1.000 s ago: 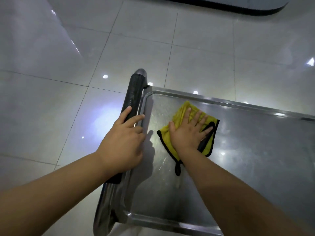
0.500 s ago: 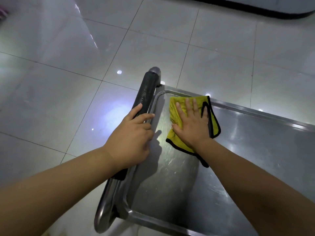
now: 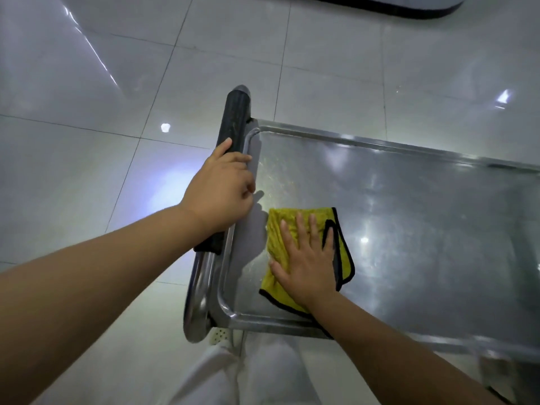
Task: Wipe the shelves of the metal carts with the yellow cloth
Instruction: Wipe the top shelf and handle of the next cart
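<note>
Right hand (image 3: 306,264) lay flat, fingers straight and spread, pressing the yellow cloth (image 3: 276,229) onto the cart's top shelf (image 3: 409,229), near the shelf's left front corner. Left hand (image 3: 222,191) curled round the black handle (image 3: 235,121) beside the shelf rim. Pale floor tiles (image 3: 87,171) lay underneath.

The steel cart shelf (image 3: 409,217), with a raised rim, stands on the glossy tiled floor (image 3: 87,185). The yellow cloth (image 3: 276,229) lies flat at its seven o'clock corner.
</note>
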The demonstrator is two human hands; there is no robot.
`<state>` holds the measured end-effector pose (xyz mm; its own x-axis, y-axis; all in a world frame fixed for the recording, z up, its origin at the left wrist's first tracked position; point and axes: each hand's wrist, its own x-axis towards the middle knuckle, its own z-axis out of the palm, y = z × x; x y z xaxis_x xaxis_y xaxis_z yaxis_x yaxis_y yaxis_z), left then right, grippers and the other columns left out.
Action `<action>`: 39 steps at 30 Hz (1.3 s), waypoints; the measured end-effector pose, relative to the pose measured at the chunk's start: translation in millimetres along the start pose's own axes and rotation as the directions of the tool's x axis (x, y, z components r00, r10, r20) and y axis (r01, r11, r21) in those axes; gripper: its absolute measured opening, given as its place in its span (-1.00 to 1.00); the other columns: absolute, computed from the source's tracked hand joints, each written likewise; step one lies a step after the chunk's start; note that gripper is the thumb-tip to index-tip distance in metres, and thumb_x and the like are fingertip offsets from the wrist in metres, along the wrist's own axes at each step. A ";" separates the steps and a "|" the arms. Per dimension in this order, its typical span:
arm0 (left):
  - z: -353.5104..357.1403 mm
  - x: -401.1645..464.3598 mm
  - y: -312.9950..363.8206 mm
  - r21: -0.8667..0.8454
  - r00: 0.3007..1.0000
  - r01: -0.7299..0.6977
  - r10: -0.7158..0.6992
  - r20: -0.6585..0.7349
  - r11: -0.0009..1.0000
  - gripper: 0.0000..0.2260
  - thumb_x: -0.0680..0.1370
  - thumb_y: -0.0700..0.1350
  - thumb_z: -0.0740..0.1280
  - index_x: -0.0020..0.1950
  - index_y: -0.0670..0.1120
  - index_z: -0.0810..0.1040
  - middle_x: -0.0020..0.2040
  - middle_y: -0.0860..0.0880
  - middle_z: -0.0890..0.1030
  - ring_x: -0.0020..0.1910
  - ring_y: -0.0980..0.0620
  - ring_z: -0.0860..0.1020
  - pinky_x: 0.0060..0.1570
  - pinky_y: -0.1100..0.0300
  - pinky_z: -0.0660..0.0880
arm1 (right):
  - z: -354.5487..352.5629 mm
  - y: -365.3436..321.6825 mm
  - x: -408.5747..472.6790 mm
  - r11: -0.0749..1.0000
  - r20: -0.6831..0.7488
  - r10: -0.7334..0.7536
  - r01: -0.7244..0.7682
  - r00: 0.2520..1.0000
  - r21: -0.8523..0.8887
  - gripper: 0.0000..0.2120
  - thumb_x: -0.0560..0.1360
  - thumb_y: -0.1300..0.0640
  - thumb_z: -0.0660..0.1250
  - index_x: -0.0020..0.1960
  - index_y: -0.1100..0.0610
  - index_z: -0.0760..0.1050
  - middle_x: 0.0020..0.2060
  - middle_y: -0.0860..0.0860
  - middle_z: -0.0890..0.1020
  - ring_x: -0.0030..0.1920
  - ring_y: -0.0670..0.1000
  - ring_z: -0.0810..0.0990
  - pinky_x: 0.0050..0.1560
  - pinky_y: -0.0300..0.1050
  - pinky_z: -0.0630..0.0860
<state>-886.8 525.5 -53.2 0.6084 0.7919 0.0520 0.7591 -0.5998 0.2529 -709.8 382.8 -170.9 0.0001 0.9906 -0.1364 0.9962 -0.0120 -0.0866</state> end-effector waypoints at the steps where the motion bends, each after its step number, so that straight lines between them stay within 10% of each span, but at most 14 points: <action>1: 0.7 -0.4 -0.6 -0.006 1.000 -0.001 0.001 -0.011 1.000 -0.81 0.45 -0.10 0.28 -0.12 -0.07 0.69 -0.07 -0.02 0.67 0.30 0.02 0.43 0.49 0.14 -0.13 | 2.1 -6.5 -11.2 0.999 -0.005 0.041 -0.041 0.999 0.003 -0.26 0.47 -0.33 0.05 0.55 0.01 0.13 0.54 0.14 0.11 0.54 0.23 0.00 0.39 0.42 -0.01; 10: -1.1 -14.6 2.4 -0.311 0.945 0.264 -0.309 -0.105 0.913 -0.45 0.49 -0.19 0.32 0.48 -0.10 0.29 0.51 -0.02 0.21 0.50 0.02 0.09 0.40 0.16 0.11 | 10.2 -71.9 -47.9 0.897 0.048 0.432 -0.434 0.901 0.084 -0.25 0.46 -0.31 0.04 0.52 0.10 0.17 0.49 0.22 0.22 0.50 0.28 0.09 0.35 0.44 -0.01; 16: -0.5 -16.9 2.5 -0.383 0.917 0.357 -0.398 -0.032 0.852 -0.32 0.53 -0.17 0.30 0.57 -0.07 0.03 0.56 0.03 0.04 0.51 0.04 0.03 0.40 0.19 0.09 | 7.1 -78.1 -4.9 0.856 0.062 0.501 -0.505 0.863 0.111 -0.26 0.47 -0.29 -0.03 0.52 0.12 0.16 0.49 0.26 0.20 0.50 0.32 0.09 0.35 0.45 -0.06; 22: 1.1 -15.5 -1.2 -0.420 0.919 0.351 -0.394 -0.015 0.837 -0.31 0.51 -0.20 0.29 0.57 -0.04 0.03 0.56 0.07 0.03 0.50 0.09 0.02 0.42 0.22 0.09 | -8.4 -55.9 74.5 0.911 0.103 0.398 -0.407 0.911 0.074 -0.24 0.50 -0.34 -0.21 0.56 0.05 -0.26 0.55 0.18 -0.19 0.51 0.25 -0.30 0.37 0.42 -0.34; 39: 4.6 -8.1 -11.9 -0.406 0.917 0.354 -0.397 -0.025 0.843 -0.33 0.48 -0.19 0.33 0.54 -0.04 0.12 0.50 0.15 0.09 0.42 0.28 0.03 0.26 0.63 -0.14 | -32.8 -18.0 241.0 0.990 0.029 -0.124 0.126 0.992 -0.059 -0.25 0.55 -0.27 -0.03 0.57 0.09 -0.21 0.55 0.14 -0.18 0.54 0.14 -0.27 0.46 0.32 -0.22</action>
<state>-899.7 525.7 -61.1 0.2510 0.9676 -0.0286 0.7611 -0.1790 0.6235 -724.8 626.2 -169.8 -0.1264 0.9800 -0.1534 0.9917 0.1209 -0.0448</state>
